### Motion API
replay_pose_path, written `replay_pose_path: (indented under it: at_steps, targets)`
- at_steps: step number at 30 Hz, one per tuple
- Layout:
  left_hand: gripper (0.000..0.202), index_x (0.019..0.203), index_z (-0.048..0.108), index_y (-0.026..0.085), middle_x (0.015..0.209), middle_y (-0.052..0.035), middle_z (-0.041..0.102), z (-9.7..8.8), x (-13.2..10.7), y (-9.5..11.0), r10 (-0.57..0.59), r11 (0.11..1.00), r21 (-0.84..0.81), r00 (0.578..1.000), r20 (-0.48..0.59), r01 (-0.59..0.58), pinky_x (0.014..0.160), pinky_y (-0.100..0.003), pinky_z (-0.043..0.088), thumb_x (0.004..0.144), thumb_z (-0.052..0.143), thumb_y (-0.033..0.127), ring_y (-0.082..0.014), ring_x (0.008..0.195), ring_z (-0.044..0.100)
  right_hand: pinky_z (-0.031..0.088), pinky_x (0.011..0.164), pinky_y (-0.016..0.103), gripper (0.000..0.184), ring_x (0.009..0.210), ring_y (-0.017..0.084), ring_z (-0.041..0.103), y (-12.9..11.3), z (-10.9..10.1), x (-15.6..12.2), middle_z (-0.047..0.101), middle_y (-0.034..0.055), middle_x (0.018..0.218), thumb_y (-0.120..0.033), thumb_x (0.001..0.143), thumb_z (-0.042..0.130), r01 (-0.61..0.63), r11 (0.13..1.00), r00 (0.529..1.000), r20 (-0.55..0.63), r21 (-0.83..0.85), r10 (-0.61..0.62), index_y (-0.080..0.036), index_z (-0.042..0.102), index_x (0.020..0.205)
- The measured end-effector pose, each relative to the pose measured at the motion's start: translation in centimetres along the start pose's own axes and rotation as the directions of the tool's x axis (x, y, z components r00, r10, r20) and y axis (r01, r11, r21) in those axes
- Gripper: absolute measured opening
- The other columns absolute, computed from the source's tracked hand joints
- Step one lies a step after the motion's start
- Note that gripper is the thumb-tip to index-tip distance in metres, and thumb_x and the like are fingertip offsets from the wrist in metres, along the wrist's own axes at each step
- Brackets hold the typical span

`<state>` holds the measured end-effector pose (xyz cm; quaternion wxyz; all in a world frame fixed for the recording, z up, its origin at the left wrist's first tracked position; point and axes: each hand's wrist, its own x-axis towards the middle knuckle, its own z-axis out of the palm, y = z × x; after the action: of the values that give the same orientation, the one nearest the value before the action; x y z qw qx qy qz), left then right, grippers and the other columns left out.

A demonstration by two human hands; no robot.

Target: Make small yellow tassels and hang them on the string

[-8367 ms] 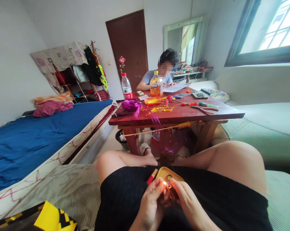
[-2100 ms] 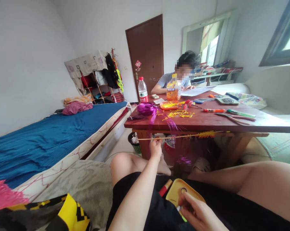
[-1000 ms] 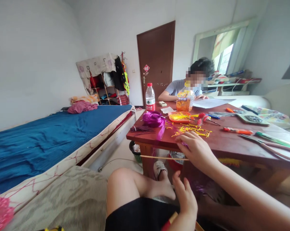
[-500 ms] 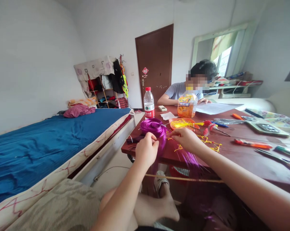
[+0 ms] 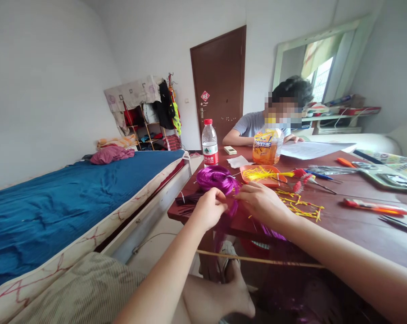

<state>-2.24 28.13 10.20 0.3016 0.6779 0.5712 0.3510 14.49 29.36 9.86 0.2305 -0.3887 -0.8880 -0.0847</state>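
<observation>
Hands: both reach forward to the near-left corner of the table [image 5: 341,225], close together and almost touching.
Left hand [image 5: 208,209]: fingers curled in, thumb against the fingertips, pinching thin strands at the near side of the purple strand bundle [image 5: 217,177].
Right hand [image 5: 262,202]: back of the hand up, low over the table edge, fingertips drawn together on the same strands just beside the left hand.
Purple strand bundle: shiny coil lying on the table corner; loose ends run between the hands and hang over the table's edge.
Orange tray [image 5: 274,181]: just behind the right hand, holding yellow strips [image 5: 267,173]; more strips are scattered on the tabletop to the right.
Bottles: water bottle [image 5: 209,148] upright behind the bundle; orange drink bottle [image 5: 266,146] upright behind the tray.
Stick [image 5: 257,260]: thin and pale, running level below the table edge under both forearms.
Far side: another person [image 5: 254,123] sits across the table, forearms on it, beside papers [image 5: 311,150].
Left of table: bed [image 5: 55,202] with a blue cover, alongside and near.
Own legs: bare knee and foot visible under the table edge.
</observation>
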Motion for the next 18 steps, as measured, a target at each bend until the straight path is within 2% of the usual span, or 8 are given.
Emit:
replay_pose_path:
  at_steps: [5,10,12,14,18]
  targets:
    - [0.023,0.074,0.051,0.019,0.060,0.0040,0.059,0.2,-0.4,0.3,0.040,0.995,0.085,0.998,0.042,-0.043,0.056,-0.023,0.038,0.059,0.064,0.008,-0.0137,0.059,0.055,0.043,0.070,0.029,0.030,0.080,0.020,0.052,-0.2,-0.7,-0.8,0.063,0.0049,0.084,-0.002,0.074,0.047,0.069,0.997,0.996,0.059,0.019,-0.070,-0.022,0.068,0.084]
    - [0.018,0.076,0.052,0.020,0.071,0.0025,0.058,-0.3,-2.0,0.5,0.137,0.979,0.160,0.990,-0.044,-0.128,0.064,-0.024,0.039,0.065,0.056,0.007,-0.0133,0.067,0.054,0.043,0.074,0.031,0.038,0.085,0.020,0.051,-1.6,-1.2,-1.5,0.061,0.0063,0.092,0.000,0.075,0.043,0.090,0.992,0.992,0.078,0.089,-0.097,-0.023,0.066,0.094]
    - [0.017,0.076,0.054,0.020,0.073,0.0018,0.059,-0.5,-3.2,0.4,0.203,0.955,0.242,0.974,-0.101,-0.174,0.066,-0.024,0.039,0.066,0.055,0.006,-0.0141,0.070,0.054,0.043,0.074,0.031,0.037,0.084,0.019,0.051,-2.3,-1.2,-1.8,0.060,0.0068,0.093,-0.001,0.077,0.042,0.089,0.991,0.993,0.073,0.101,-0.096,-0.022,0.065,0.096]
    - [0.013,0.074,0.056,0.020,0.071,0.0013,0.061,-0.5,-4.8,0.1,0.231,0.926,0.329,0.967,-0.104,-0.186,0.065,-0.024,0.039,0.068,0.055,0.009,-0.0150,0.069,0.056,0.042,0.071,0.031,0.032,0.083,0.019,0.051,-2.8,-1.1,-2.2,0.060,0.0067,0.091,-0.005,0.079,0.045,0.095,0.991,0.991,0.089,0.095,-0.103,-0.022,0.065,0.096]
    - [0.013,0.075,0.064,0.022,0.067,0.0008,0.067,-0.1,-7.7,-0.9,0.071,0.936,0.343,0.997,0.039,-0.080,0.057,-0.024,0.038,0.076,0.051,0.020,-0.0156,0.062,0.059,0.041,0.066,0.030,0.019,0.080,0.020,0.050,-3.2,-1.1,-3.5,0.060,0.0056,0.088,-0.011,0.080,0.052,0.111,0.992,0.987,0.112,0.057,-0.117,-0.022,0.065,0.088]
